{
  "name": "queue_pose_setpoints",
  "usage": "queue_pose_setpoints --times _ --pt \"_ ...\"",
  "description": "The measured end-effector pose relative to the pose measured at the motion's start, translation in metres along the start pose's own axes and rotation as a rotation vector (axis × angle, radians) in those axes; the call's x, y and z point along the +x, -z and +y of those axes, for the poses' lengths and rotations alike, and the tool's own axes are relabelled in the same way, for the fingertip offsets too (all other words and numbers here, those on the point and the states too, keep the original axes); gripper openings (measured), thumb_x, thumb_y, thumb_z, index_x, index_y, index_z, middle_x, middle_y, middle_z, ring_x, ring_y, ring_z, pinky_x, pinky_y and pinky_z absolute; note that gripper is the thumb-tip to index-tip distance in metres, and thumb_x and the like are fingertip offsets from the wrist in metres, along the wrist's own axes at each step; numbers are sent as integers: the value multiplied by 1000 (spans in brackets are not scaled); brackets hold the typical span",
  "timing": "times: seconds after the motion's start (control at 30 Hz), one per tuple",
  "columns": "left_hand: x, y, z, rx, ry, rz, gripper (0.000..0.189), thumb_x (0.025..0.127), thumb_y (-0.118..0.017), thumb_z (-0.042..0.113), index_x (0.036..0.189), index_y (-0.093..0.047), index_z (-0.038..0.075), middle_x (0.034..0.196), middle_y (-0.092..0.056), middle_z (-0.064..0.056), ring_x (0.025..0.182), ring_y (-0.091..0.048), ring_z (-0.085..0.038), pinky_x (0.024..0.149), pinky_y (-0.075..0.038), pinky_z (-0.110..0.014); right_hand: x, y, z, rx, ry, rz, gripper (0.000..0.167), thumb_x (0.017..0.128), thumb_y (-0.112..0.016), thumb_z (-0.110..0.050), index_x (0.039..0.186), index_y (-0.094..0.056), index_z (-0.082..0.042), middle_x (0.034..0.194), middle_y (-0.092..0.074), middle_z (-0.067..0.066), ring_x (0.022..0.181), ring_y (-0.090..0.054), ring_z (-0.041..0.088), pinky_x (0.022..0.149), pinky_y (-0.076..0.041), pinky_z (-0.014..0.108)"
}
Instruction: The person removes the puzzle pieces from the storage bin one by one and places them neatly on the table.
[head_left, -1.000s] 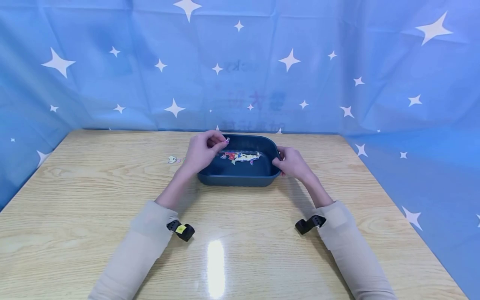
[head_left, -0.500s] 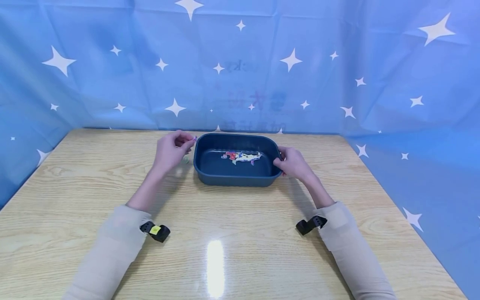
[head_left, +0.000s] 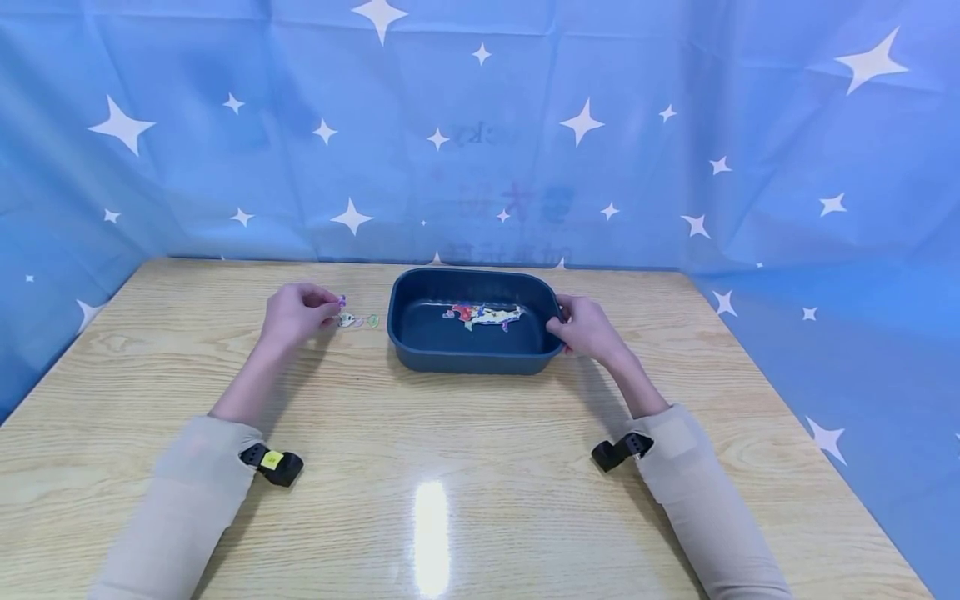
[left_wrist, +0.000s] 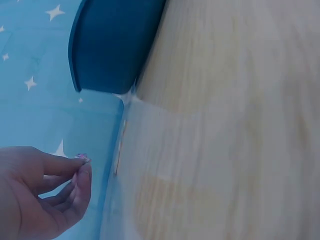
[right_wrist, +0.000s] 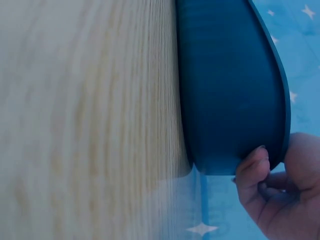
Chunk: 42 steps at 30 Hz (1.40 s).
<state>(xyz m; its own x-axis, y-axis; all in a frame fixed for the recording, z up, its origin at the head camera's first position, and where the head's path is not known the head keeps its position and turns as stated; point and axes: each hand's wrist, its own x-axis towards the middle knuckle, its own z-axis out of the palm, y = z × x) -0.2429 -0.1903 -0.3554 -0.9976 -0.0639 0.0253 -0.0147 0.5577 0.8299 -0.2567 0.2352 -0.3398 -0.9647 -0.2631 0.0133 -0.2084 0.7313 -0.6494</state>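
We see a dark blue tub [head_left: 472,363] standing upright on the wooden table [head_left: 480,450]; we place everything by it. Left hand [head_left: 297,312]: well off to the tub's left, thumb and fingertips nearly together, pinching a tiny purple piece [head_left: 342,301]. We can't tell its shape, mostly hidden by the fingers. Just past those fingertips, between them and the tub, we get a short row of flat pieces on the table: white [head_left: 347,320], pink [head_left: 358,322], then green [head_left: 373,321] nearest the tub. Right hand [head_left: 585,325]: at the tub's right end, thumb and fingers closed on the rim, no gap we can see. Inside the tub, about mid-floor, we have a cluster of flat colourful pieces [head_left: 487,315], red, cream and purple; can't count them. Behind the tub, blue star-print curtain [head_left: 480,167]. Black wrist cameras [head_left: 279,467] sit nearer us than the tub.
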Motion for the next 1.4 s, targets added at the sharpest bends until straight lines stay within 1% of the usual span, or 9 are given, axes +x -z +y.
queue_pose_setpoints --times 0.13,0.33,0.57,0.77,0.9,0.97,1.1,1.3,1.4 --pt "1 5 -4 20 40 -8 22 96 -68 11 109 -70 -6 99 -71 -20 78 -69 -19 66 -55 -24 -1 0 0 -2 -2 5 51 95 -51 -5 145 -47 6 72 -58 9 57 -66 35 52 -54 34" --pt "4 7 -8 29 79 -29 22 93 -71 6 105 -69 -12 96 -71 -22 67 -66 -9 65 -57 -23 -1 0 0 0 2 6 52 94 -51 -5 145 -47 6 73 -60 12 58 -66 36 50 -52 31" --pt "4 10 -12 82 89 -44 22 95 -70 9 103 -70 -11 91 -72 -20 66 -65 -10 61 -54 -23 -1 -1 -2 -2 5 4 51 95 -51 -5 145 -47 6 71 -56 9 58 -66 37 51 -51 31" --pt "5 13 -14 137 66 -15 24 92 -73 13 102 -71 -8 81 -72 -14 64 -62 -11 58 -46 -23 -1 0 -3 4 0 -4 51 96 -51 -5 145 -46 7 70 -54 8 58 -65 37 50 -50 29" --pt "4 11 -10 134 58 -4 25 94 -69 14 106 -69 -8 91 -72 -18 70 -63 -16 62 -46 -25 -1 0 -3 -4 0 -1 50 96 -51 -5 144 -47 6 70 -54 8 57 -65 35 50 -50 29" --pt "3 10 -7 118 44 -5 26 96 -65 15 109 -67 -7 99 -71 -21 77 -65 -21 66 -49 -26 -1 0 -3 -6 1 1 50 96 -51 -5 144 -48 6 70 -55 8 56 -65 34 51 -50 29" --pt "2 6 0 80 -26 1 31 101 -58 18 116 -65 -7 106 -68 -23 89 -64 -28 76 -49 -30 -1 0 -2 -3 1 2 49 95 -51 -5 143 -50 5 71 -57 9 57 -66 35 51 -51 31" --pt "0 -2 15 8 -150 50 31 103 -56 20 117 -65 -6 105 -66 -21 92 -64 -28 75 -49 -24 -1 -1 -1 -3 -1 -3 51 96 -51 -6 145 -47 6 71 -57 9 58 -66 37 51 -51 30" --pt "-1 -7 25 -27 -201 50 31 104 -56 20 117 -65 -6 104 -66 -21 94 -63 -29 77 -48 -24 -1 0 -1 1 3 -4 50 96 -51 -5 145 -47 6 70 -56 9 58 -65 37 50 -50 30"
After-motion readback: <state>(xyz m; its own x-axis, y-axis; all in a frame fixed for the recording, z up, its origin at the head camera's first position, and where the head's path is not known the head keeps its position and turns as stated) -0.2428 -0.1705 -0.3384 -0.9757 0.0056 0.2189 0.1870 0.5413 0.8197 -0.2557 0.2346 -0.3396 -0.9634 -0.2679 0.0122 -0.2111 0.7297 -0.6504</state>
